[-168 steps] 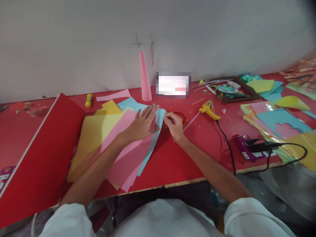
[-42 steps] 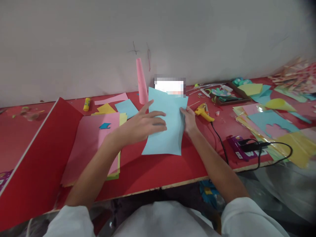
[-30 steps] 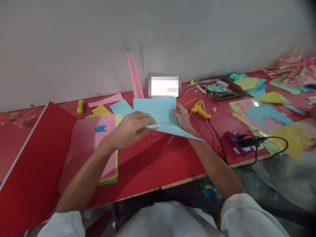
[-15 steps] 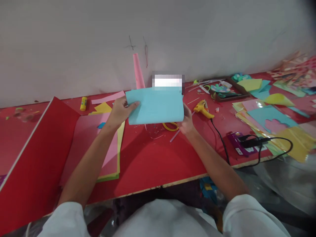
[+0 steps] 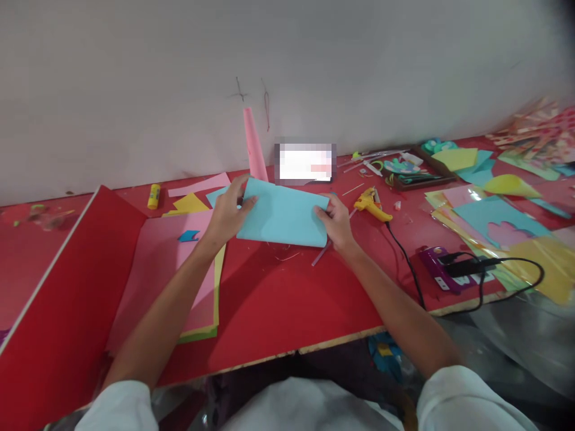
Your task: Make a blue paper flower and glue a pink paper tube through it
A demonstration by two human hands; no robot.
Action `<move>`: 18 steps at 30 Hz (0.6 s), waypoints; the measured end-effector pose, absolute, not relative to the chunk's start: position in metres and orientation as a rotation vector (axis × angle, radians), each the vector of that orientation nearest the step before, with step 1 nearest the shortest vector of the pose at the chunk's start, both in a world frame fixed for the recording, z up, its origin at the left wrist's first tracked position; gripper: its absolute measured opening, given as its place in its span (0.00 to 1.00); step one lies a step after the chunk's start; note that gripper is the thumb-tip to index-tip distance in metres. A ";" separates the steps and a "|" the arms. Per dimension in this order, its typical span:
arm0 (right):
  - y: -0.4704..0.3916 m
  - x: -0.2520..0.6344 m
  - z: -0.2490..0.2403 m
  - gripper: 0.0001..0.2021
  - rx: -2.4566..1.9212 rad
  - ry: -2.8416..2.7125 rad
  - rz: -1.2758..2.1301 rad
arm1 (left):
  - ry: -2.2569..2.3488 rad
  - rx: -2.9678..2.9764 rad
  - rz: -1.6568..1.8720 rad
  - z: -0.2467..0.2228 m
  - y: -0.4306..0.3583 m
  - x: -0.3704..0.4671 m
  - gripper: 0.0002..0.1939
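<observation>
A light blue sheet of paper is held up over the red table between my two hands, its lower edge looking folded or curled. My left hand pinches its left side, thumb on the near face and fingers behind. On the opposite side my right hand grips the right edge in the same way. Behind the paper stands a rolled pink paper cone, leaning near the wall. A blurred bright rectangle is just beyond the sheet's top edge.
To the left lie stacked coloured sheets, a raised red board and a glue stick. Rightward are a yellow glue gun with its cord, a purple power strip, a dark tray and wrapped papers.
The paper has come lower and tilted, its right side dropping. My right thumb has moved onto the near face. The yellow scissor handle seen below the sheet is now hidden.
</observation>
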State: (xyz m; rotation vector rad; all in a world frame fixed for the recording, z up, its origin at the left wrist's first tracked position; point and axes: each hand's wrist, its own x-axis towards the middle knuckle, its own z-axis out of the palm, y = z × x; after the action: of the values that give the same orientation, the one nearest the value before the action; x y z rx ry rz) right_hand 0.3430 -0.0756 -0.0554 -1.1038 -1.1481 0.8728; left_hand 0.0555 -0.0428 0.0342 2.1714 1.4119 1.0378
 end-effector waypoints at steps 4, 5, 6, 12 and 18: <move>-0.075 0.345 -0.052 0.18 -1.090 -1.209 0.824 | 1.356 2.179 1.085 0.038 -0.043 0.054 0.25; -0.076 0.345 -0.051 0.19 -1.088 -1.212 0.823 | 1.321 2.172 1.081 0.040 -0.044 0.053 0.28; -0.076 0.345 -0.049 0.20 -1.084 -1.213 0.820 | 1.284 2.165 1.072 0.042 -0.045 0.053 0.31; -0.077 0.347 -0.043 0.21 -1.043 -1.254 0.795 | 1.236 2.202 0.955 0.047 -0.046 0.051 0.25; -0.077 0.346 -0.042 0.15 -1.064 -1.282 0.734 | 1.302 2.212 1.010 0.037 -0.042 0.052 0.13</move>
State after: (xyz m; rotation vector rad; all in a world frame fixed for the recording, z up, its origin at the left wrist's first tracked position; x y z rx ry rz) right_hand 0.3458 -0.0775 -0.0423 -1.0635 -1.2818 0.7344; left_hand 0.0516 -0.0424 0.0370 2.2124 1.3024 1.0102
